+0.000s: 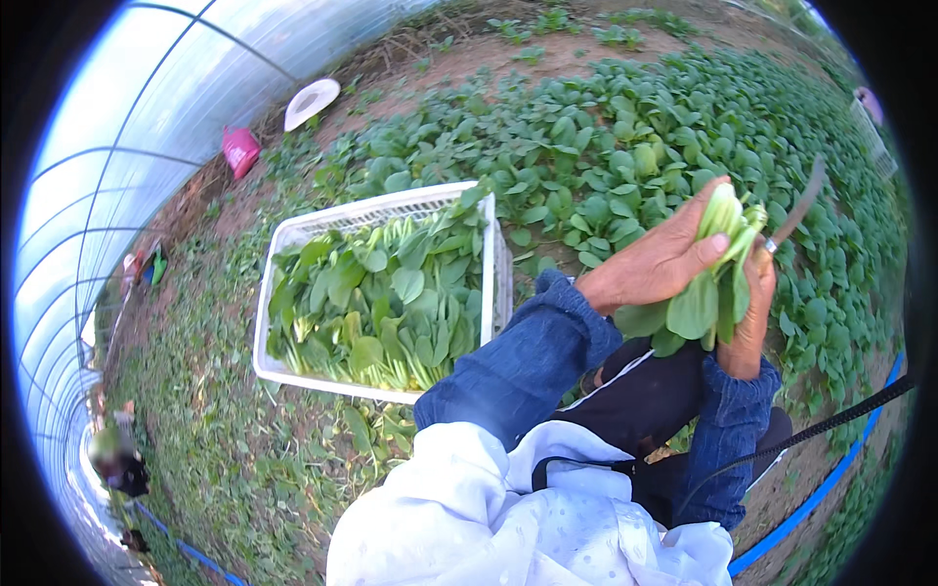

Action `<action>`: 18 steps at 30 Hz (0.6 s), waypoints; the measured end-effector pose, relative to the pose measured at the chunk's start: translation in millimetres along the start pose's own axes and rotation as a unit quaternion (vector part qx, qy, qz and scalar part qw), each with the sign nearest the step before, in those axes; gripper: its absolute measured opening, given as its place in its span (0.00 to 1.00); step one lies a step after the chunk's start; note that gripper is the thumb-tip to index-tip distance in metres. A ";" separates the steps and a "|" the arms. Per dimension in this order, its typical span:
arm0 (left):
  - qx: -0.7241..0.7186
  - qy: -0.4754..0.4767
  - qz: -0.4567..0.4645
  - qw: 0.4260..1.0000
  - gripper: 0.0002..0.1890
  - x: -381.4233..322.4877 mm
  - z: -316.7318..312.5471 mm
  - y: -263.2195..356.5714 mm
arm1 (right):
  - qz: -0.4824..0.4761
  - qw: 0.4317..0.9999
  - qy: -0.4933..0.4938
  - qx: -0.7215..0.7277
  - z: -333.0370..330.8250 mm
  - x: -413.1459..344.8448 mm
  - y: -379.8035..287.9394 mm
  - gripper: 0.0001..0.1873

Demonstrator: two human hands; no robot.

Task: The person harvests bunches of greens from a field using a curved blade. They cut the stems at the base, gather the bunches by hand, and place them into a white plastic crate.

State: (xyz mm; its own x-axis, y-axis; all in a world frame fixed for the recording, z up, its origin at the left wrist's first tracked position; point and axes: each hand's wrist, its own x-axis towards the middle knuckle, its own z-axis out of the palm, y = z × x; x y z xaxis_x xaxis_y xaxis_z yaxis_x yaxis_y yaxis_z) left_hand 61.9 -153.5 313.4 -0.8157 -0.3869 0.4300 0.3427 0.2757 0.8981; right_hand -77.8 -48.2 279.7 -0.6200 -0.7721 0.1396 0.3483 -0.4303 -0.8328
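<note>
My left hand (656, 267) is wrapped round a small bunch of leafy greens, apparently bok choy (692, 306), its pale stem bases pointing up and its leaves hanging down. Close against the bunch on the right, my right hand (753, 311) grips a sickle; the handle is mostly hidden in the fist. The curved blade (804, 196) sticks up and away, clear of the stems. Left of my forearms, a white plastic crate (337, 390) stands on the ground, holding many cut greens (381, 293) laid in rows.
Dense growing greens (557, 168) spread ahead and right. A blue hose (821, 487) runs at lower right, below a black braided cord (843, 414). A pink bag (240, 151) and white hat (311, 104) lie near the plastic tunnel wall (146, 73). Another person (121, 461) is far left.
</note>
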 end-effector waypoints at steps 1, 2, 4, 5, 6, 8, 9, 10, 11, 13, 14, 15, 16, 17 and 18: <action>-0.066 -0.045 0.012 0.997 0.37 -0.9 -3.8 1.3 | -0.006 1.000 -0.002 -0.020 0.0 0.3 -5.1 0.19; -0.029 -0.054 0.035 0.997 0.39 -6.6 -10.3 4.0 | 0.006 1.000 -0.022 -0.006 1.6 0.6 -5.1 0.18; -0.048 -0.045 0.048 0.997 0.42 -14.4 -8.6 -1.4 | 0.021 0.998 -0.051 -0.006 -1.6 3.1 -1.8 0.17; -0.014 -0.011 0.062 0.998 0.42 -17.2 -6.1 -5.4 | 0.024 0.998 -0.063 -0.015 -2.8 5.3 2.6 0.17; 0.020 0.023 0.072 0.997 0.42 -21.1 -3.0 -8.7 | 0.030 0.997 -0.075 -0.022 2.9 4.7 5.6 0.17; 0.077 0.093 0.077 0.990 0.45 -28.7 2.9 -12.1 | 0.031 0.991 -0.072 -0.111 15.5 0.7 3.5 0.17; 0.075 0.123 0.062 0.988 0.45 -30.4 6.6 -11.0 | 0.030 0.985 -0.071 -0.157 20.8 1.1 1.5 0.17; 0.074 0.153 0.047 0.984 0.46 -32.7 10.4 -8.5 | 0.024 0.978 -0.078 -0.193 20.9 0.2 4.0 0.20; 0.073 0.183 0.031 0.980 0.46 -35.4 13.3 -5.1 | 0.037 0.975 -0.084 -0.201 25.1 -1.5 5.0 0.20; 0.009 0.220 -0.029 0.975 0.46 -39.4 11.9 4.4 | 0.055 0.969 -0.090 -0.223 34.0 -3.7 -0.5 0.20; -0.014 0.224 -0.070 0.972 0.45 -45.6 6.2 9.6 | 0.057 0.956 -0.133 -0.254 33.3 -2.3 2.1 0.21; -0.033 0.227 -0.114 0.967 0.44 -50.8 2.2 15.4 | 0.065 0.952 -0.138 -0.264 40.8 -4.7 6.6 0.21; -0.034 0.238 -0.103 0.965 0.41 -53.4 -5.7 14.5 | 0.073 0.945 -0.165 -0.274 46.2 -6.4 6.4 0.21; -0.088 0.226 -0.128 0.962 0.36 -62.3 -16.6 18.0 | 0.080 0.936 -0.191 -0.283 51.0 -8.1 6.4 0.21; -0.144 0.214 -0.152 0.954 0.33 -66.9 -27.9 17.8 | 0.079 0.934 -0.202 -0.284 47.7 -7.6 10.2 0.20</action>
State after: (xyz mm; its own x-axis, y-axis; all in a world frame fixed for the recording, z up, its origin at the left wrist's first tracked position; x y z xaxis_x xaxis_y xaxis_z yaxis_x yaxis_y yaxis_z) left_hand 135.6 -147.3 303.2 -0.6538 -0.7514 0.0891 0.2844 -0.1349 0.9492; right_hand -36.1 -69.0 295.7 -0.2365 -0.9678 0.0858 -0.0880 -0.0666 -0.9939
